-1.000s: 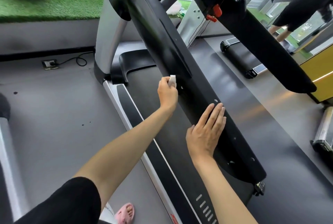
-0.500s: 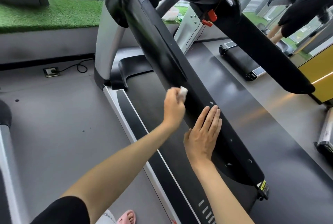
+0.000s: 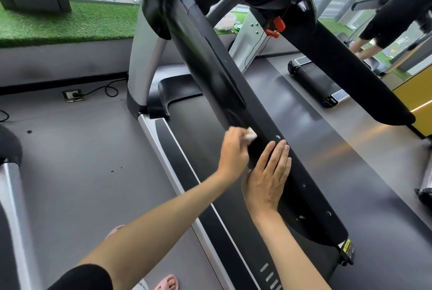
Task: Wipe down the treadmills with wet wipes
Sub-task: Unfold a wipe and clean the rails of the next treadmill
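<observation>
Rubbing is the job right now. The wipe (image 3: pixel 252 136), a small white wad, is pressed on the black rail (image 3: pixel 210 63) of the treadmill (image 3: pixel 145 63), near the middle of the frame. The left hand (image 3: pixel 232 152) pinches the wipe with curled fingers and holds it against the rail. The right hand (image 3: pixel 268 175) is just beside it, a bit lower and to the right. It lies flat on the rail with straight fingers and holds nothing. The two hands are very close; I cannot tell if they touch.

The rail is long. It runs from the top middle of the frame down to the lower right. So I think the wipe has to slide along that line, up or down. The left hand is nearer the upper part. The right hand lies on the way down, so it would need to shift for a downward rub.

The belt (image 3: pixel 198 121) lies under the rail. Another rail (image 3: pixel 339 67) crosses the upper right, well apart from the hands.
</observation>
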The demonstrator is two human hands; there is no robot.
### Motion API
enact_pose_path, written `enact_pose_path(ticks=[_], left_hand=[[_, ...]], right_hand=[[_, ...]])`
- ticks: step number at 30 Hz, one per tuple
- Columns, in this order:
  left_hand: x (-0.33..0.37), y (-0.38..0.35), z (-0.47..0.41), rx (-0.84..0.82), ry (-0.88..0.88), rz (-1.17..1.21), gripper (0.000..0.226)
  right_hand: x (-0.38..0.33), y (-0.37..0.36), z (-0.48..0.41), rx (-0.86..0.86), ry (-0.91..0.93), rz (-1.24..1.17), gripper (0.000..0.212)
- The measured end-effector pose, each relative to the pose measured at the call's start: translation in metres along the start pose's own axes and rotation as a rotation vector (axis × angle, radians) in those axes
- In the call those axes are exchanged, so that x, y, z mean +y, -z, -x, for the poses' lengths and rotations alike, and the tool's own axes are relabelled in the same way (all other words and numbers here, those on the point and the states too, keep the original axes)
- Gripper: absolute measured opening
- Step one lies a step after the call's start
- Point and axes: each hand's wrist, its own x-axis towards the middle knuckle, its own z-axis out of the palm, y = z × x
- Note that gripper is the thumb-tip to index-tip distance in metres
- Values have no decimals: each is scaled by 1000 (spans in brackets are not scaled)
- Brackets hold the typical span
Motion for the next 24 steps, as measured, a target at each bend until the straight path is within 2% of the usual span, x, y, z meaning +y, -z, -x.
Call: enact_pose_path(ticks=[1, 3, 5, 7, 9, 12, 15, 18, 21, 22, 24], left_hand=[[-6, 0, 17, -91, -47, -10, 15], [-26, 8, 31, -171, 4, -29, 20], [-37, 23, 23, -83, 229, 3, 24], [-41, 41, -4, 90, 452, 89, 27], [-35, 54, -37, 219, 503, 134, 28], [-18, 52, -68, 270, 530, 270, 29], [-12, 44, -66, 240, 639, 501, 34], [-19, 53, -50, 142, 740, 690, 37], [-21, 72, -38, 9, 791, 834, 33], [-20, 78, -35, -43, 793, 862, 33], [-16, 90, -30, -147, 782, 891, 32]], right_hand=[[0, -1, 0, 8, -1, -6, 79], [0, -1, 0, 1, -4, -20, 80], [0, -1, 0, -22, -1, -27, 88], [0, -1, 1, -26, 2, -13, 90], [0, -2, 2, -26, 5, 2, 89], [0, 0, 2, -24, 8, -10, 87], [-1, 3, 2, -13, 16, -78, 89], [0, 6, 2, 45, 4, -245, 89], [-10, 8, 7, 107, 170, -450, 72], [-17, 9, 8, 73, 179, -531, 65], [-33, 17, 6, -104, -6, -780, 52]])
